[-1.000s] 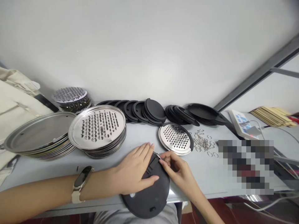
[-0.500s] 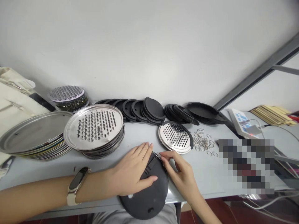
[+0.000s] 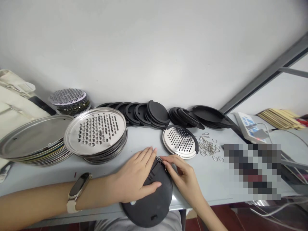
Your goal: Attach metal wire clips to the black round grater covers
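Observation:
A round black disc (image 3: 150,210) lies at the table's front edge, partly over my lap. My left hand (image 3: 134,176) rests flat across its upper left, fingers stretched out and thumb apart. At the disc's top right, my right hand (image 3: 180,173) pinches a small metal clip (image 3: 159,159) between thumb and forefinger. Behind the hands sits a small round metal grater (image 3: 180,141) with a black rim piece. Several metal rings and clips (image 3: 209,147) lie in a loose pile to its right.
Stacked large grater plates (image 3: 95,131) and metal discs (image 3: 36,136) stand at the left. Black discs (image 3: 157,112) line the wall. Spiked round plates (image 3: 68,96) are stacked at the back left. A power strip (image 3: 249,126) and yellowish pieces (image 3: 280,118) lie at the right.
My right hand's fingertips have moved slightly left with the metal clip, along the disc's top edge. My left hand has stayed on the disc.

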`<state>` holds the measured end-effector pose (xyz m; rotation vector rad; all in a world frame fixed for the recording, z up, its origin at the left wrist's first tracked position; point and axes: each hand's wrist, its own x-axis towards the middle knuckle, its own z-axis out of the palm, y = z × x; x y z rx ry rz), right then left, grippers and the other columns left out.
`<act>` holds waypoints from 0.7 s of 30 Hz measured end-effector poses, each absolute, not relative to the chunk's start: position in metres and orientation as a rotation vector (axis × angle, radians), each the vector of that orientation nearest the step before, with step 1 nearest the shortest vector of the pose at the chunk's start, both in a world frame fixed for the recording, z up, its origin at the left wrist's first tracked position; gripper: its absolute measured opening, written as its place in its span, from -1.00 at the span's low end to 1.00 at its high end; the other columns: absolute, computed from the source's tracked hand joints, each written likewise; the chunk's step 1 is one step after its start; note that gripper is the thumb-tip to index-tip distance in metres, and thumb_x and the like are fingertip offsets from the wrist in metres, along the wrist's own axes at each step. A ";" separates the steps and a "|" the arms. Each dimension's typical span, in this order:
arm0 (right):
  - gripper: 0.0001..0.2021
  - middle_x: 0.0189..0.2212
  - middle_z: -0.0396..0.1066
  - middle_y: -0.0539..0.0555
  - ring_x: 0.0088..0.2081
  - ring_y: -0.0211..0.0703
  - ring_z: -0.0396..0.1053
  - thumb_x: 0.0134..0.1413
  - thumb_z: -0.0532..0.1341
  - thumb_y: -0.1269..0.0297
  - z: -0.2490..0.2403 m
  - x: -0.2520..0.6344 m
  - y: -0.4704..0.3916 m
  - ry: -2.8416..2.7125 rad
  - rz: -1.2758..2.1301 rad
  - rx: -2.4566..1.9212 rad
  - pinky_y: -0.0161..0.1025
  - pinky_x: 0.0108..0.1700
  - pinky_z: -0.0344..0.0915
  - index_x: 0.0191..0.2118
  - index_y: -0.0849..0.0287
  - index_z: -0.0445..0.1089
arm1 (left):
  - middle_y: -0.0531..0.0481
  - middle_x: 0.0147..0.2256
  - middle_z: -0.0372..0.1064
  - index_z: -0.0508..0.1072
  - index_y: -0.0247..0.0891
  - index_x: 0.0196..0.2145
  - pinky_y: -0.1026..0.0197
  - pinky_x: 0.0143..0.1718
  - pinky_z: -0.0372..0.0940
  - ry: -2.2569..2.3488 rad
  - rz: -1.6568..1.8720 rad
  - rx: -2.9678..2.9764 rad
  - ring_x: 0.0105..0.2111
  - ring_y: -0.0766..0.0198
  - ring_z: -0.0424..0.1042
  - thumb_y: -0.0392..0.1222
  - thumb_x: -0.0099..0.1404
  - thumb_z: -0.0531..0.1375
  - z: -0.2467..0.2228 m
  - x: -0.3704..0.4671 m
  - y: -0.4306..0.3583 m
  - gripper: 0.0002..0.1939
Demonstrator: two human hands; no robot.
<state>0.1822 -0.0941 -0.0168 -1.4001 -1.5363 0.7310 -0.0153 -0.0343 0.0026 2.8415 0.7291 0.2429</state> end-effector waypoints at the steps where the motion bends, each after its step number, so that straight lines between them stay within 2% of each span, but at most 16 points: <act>1: -0.82 -0.21 0.47 0.11 -0.15 -0.10 0.41 0.26 0.16 0.30 -0.017 0.182 -0.094 -1.528 0.742 -1.396 -0.23 -0.14 0.35 -0.10 0.09 0.49 | -0.46 0.27 0.02 0.03 -0.55 0.27 -0.08 0.22 0.05 0.727 0.249 2.836 0.27 -0.16 0.06 0.16 0.37 0.00 0.003 -0.015 -0.034 -0.24; 14: -0.78 -0.21 0.45 0.12 -0.17 -0.09 0.41 0.27 0.13 0.32 -0.020 0.183 -0.100 -1.602 0.674 -1.371 -0.21 -0.15 0.37 -0.05 0.08 0.47 | -0.48 0.27 -0.01 0.04 -0.58 0.27 -0.09 0.24 0.06 0.718 0.233 2.835 0.27 -0.17 0.05 0.14 0.37 0.01 0.002 -0.015 -0.034 -0.23; 21: -0.82 -0.26 0.47 0.11 -0.19 -0.08 0.41 0.25 0.15 0.33 -0.020 0.183 -0.099 -1.592 0.659 -1.372 -0.18 -0.14 0.36 -0.11 0.10 0.48 | -0.46 0.27 0.01 0.02 -0.55 0.28 -0.09 0.24 0.07 0.715 0.263 2.801 0.28 -0.16 0.04 0.15 0.36 0.03 0.001 -0.015 -0.033 -0.22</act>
